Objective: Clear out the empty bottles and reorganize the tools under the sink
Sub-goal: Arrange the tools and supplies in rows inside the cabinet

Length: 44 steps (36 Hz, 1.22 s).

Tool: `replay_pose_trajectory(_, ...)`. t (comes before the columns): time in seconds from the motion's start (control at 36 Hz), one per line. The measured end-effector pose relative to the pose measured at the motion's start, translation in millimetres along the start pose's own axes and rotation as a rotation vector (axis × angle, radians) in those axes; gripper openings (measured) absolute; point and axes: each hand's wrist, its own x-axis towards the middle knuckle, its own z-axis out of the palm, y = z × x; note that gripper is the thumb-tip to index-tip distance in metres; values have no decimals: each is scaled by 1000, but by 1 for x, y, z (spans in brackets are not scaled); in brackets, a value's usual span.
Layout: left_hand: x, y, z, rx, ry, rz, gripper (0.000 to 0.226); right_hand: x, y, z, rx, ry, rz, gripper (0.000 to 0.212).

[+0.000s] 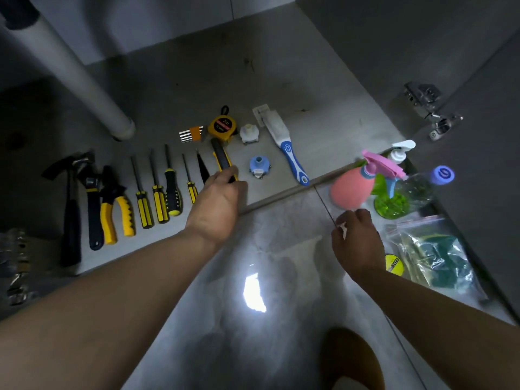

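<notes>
One utility knife [221, 160] sits gripped in your left hand [218, 204]. Your right hand [357, 243] pinches a small white piece [342, 228].

Both our bare arms reach forward, hands apart.
Our left hand [216, 204] stretches furthest, back upward, fingers curled round a utility knife [221, 160]. Our right hand [357, 240] hangs nearer, knuckles up, fingers curled in; we cannot tell whether it pinches anything.

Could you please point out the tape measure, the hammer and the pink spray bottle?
tape measure [222, 127]: head view, yellow case.
hammer [70, 220]: head view, black handle.
pink spray bottle [349, 191]: head view, round body.
</notes>
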Motion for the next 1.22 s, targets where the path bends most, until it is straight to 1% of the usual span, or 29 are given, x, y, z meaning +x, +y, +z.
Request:
replay_pose_trajectory(0.11,-1,-2,4,-28,10,3,44,-9,20,2,-127,-39,65,47)
replay_pose_trajectory(0.14,-1,-2,5,-38,14,-5,44,-11,23,3,-175,-44,89,54)
replay_pose_trajectory(0.19,-2,0,4,-38,23,-7,46,-11,28,6,-244,-61,124,59)
replay_pose_trajectory(0.31,-5,7,1,-5,65,15,49,-5,35,11,-308,-146,135,51)
replay_pose_trajectory(0.36,-9,12,-1,21,109,-11,50,-2,36,12,-295,-188,111,53)
replay_pose_trajectory(0.42,-15,22,-3,63,175,22,46,-1,34,13,-252,-203,74,47)
replay_pose_trajectory(0.47,-23,37,-1,13,228,118,41,-3,31,13,-156,-217,17,33)
replay_pose_trajectory(0.5,-29,45,2,-44,228,174,39,-6,28,14,-78,-228,-26,26)
replay_pose_trajectory(0.53,-35,54,7,-117,209,223,36,-10,24,14,10,-243,-66,21)
replay_pose_trajectory(0.56,-42,63,14,-198,167,246,32,-16,19,15,102,-254,-87,21)
replay_pose_trajectory(0.58,-49,72,23,-279,93,226,30,-21,14,14,197,-260,-72,23)
replay_pose_trajectory(0.61,-56,82,31,-360,1,161,31,-26,7,12,287,-262,-24,26)
replay_pose_trajectory(0.64,-60,91,39,-450,-93,63,36,-31,0,10,376,-265,32,29)
replay_pose_trajectory(0.72,-61,113,56,-798,-287,-321,67,-42,-16,2,771,-336,146,30)
replay_pose_trajectory(0.75,-60,118,58,-913,-331,-435,66,-44,-18,-1,874,-371,167,30)
replay_pose_trajectory(0.78,-59,121,61,-1017,-361,-508,53,-46,-19,-3,929,-399,175,31)
replay_pose_trajectory(0.81,-60,122,62,-1079,-371,-546,34,-48,-20,-5,937,-415,174,32)
replay_pose_trajectory(0.83,-62,121,63,-1104,-364,-567,22,-50,-20,-7,923,-420,171,32)
replay_pose_trajectory(0.86,-63,120,65,-1107,-354,-589,16,-50,-19,-7,910,-423,173,32)
replay_pose_trajectory(0.94,-65,113,72,-1089,-321,-667,12,-51,-12,-7,845,-449,206,32)
replay_pose_trajectory(0.97,-65,111,73,-1088,-311,-684,12,-51,-6,-6,744,-423,187,31)
replay_pose_trajectory(1.03,-64,105,75,-1116,-289,-716,13,-49,11,-6,385,-321,65,30)
replay_pose_trajectory(1.06,-64,102,76,-1126,-281,-724,12,-49,20,-8,173,-273,7,33)
replay_pose_trajectory(1.11,-64,97,77,-1165,-265,-735,11,-47,37,-13,-176,-234,8,44)
replay_pose_trajectory(1.17,-64,93,77,-1217,-256,-738,12,-48,46,-17,-394,-257,50,52)
replay_pose_trajectory(1.22,-65,90,77,-1243,-255,-725,14,-49,51,-19,-525,-309,61,54)
